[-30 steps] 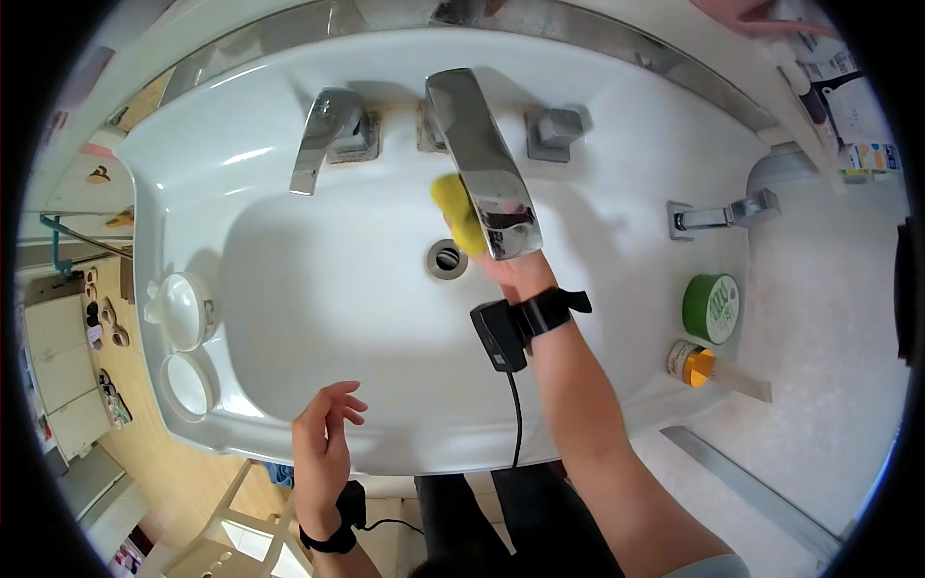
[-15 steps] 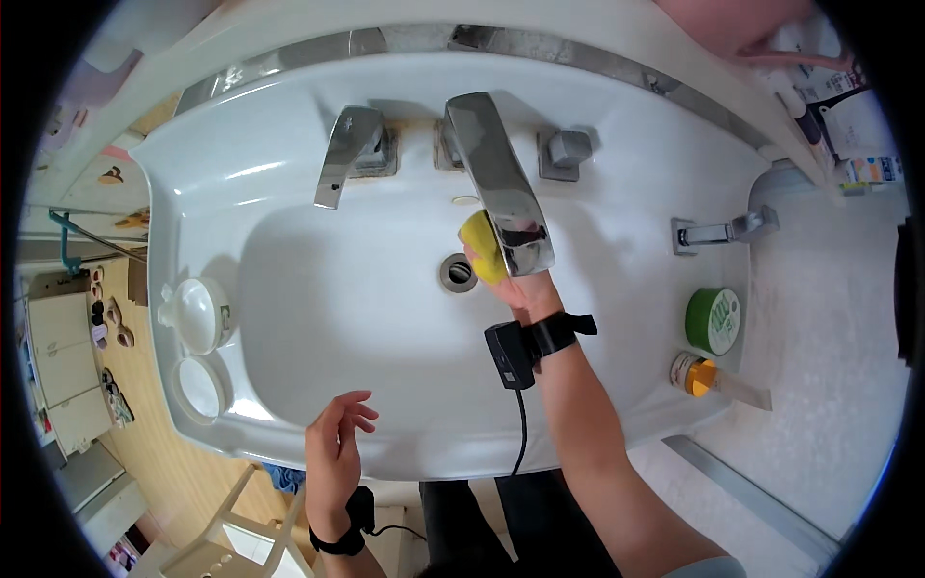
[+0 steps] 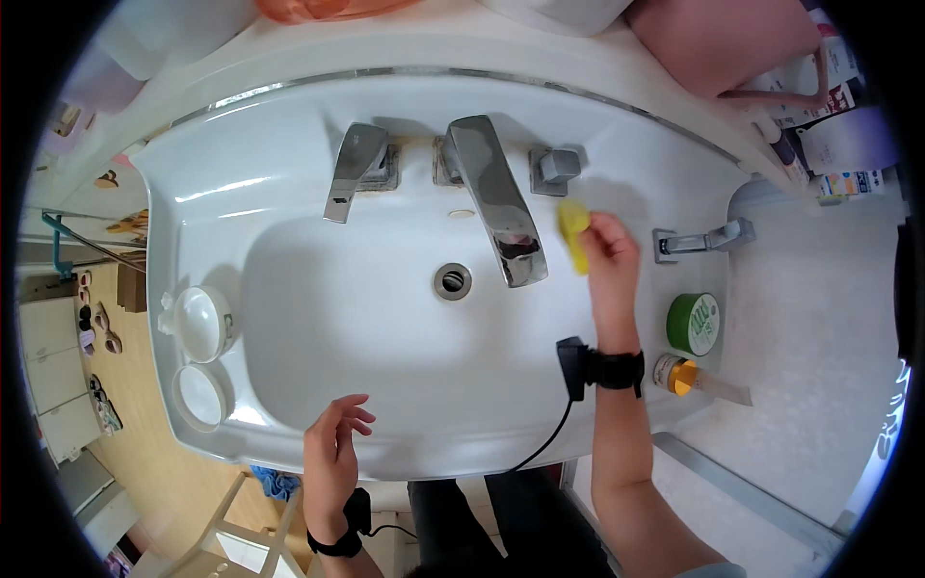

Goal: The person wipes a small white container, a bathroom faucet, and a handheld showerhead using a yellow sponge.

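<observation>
A yellow sponge [image 3: 574, 237] is pinched in my right hand [image 3: 614, 260], above the right inner side of the white sink [image 3: 318, 318]. To its left stands the angled chrome spout [image 3: 496, 207], with the round drain [image 3: 453, 281] below it. A square chrome knob [image 3: 556, 170] sits just behind the sponge. My left hand [image 3: 333, 441] hovers over the front rim with nothing in it, its fingers loosely bent and apart. A black strap with a small cabled box is on each wrist.
On the left ledge are a white round jar [image 3: 202, 324] and a white lid [image 3: 199, 397]. A chrome lever [image 3: 356, 171] stands at the back left. Along the right rim are another chrome fitting [image 3: 703, 240], a green tub [image 3: 693, 324] and a jar with a yellow lid [image 3: 675, 375].
My right hand has moved right with the sponge, out from beside the spout to near the knob. The view has tilted slightly toward the back shelf. My left hand stays nearly still.
</observation>
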`<act>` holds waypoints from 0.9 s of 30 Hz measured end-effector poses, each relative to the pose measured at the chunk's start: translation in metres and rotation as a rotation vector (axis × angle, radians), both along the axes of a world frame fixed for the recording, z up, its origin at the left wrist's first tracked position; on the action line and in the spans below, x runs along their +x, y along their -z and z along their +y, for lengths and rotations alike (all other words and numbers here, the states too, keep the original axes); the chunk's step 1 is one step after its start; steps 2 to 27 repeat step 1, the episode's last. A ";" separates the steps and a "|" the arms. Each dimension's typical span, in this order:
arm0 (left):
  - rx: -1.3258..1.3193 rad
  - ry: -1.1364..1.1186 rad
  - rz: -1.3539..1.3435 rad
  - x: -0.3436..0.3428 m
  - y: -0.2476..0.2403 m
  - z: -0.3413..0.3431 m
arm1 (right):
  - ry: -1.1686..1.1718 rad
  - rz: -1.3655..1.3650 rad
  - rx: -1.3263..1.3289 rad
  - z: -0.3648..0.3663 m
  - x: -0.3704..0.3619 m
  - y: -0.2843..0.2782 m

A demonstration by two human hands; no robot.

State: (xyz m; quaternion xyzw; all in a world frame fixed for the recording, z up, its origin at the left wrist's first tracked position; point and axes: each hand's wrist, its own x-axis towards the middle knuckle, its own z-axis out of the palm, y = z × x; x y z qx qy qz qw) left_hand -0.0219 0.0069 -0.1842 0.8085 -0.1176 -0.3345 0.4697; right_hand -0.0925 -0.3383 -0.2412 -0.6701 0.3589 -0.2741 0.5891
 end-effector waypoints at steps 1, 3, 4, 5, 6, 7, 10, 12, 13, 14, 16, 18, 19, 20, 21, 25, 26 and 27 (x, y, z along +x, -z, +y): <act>-0.002 0.002 0.006 0.001 -0.001 -0.001 | 0.001 0.004 -0.002 0.000 0.000 -0.001; -0.002 0.002 0.006 0.001 -0.001 -0.001 | 0.001 0.004 -0.002 0.000 0.000 -0.001; -0.002 0.002 0.006 0.001 -0.001 -0.001 | 0.001 0.004 -0.002 0.000 0.000 -0.001; -0.002 0.002 0.006 0.001 -0.001 -0.001 | 0.001 0.004 -0.002 0.000 0.000 -0.001; -0.002 0.002 0.006 0.001 -0.001 -0.001 | 0.001 0.004 -0.002 0.000 0.000 -0.001; -0.002 0.002 0.006 0.001 -0.001 -0.001 | 0.001 0.004 -0.002 0.000 0.000 -0.001; -0.002 0.002 0.006 0.001 -0.001 -0.001 | 0.001 0.004 -0.002 0.000 0.000 -0.001; -0.002 0.002 0.006 0.001 -0.001 -0.001 | 0.001 0.004 -0.002 0.000 0.000 -0.001; -0.002 0.002 0.006 0.001 -0.001 -0.001 | 0.001 0.004 -0.002 0.000 0.000 -0.001; -0.002 0.002 0.006 0.001 -0.001 -0.001 | 0.001 0.004 -0.002 0.000 0.000 -0.001; -0.002 0.002 0.006 0.001 -0.001 -0.001 | 0.001 0.004 -0.002 0.000 0.000 -0.001; -0.002 0.002 0.006 0.001 -0.001 -0.001 | 0.001 0.004 -0.002 0.000 0.000 -0.001; -0.002 0.002 0.006 0.001 -0.001 -0.001 | 0.001 0.004 -0.002 0.000 0.000 -0.001; -0.002 0.002 0.006 0.001 -0.001 -0.001 | 0.001 0.004 -0.002 0.000 0.000 -0.001; -0.002 0.002 0.006 0.001 -0.001 -0.001 | 0.001 0.004 -0.002 0.000 0.000 -0.001; -0.002 0.002 0.006 0.001 -0.001 -0.001 | 0.001 0.004 -0.002 0.000 0.000 -0.001; -0.002 0.002 0.006 0.001 -0.001 -0.001 | 0.001 0.004 -0.002 0.000 0.000 -0.001; -0.002 0.002 0.006 0.001 -0.001 -0.001 | 0.001 0.004 -0.002 0.000 0.000 -0.001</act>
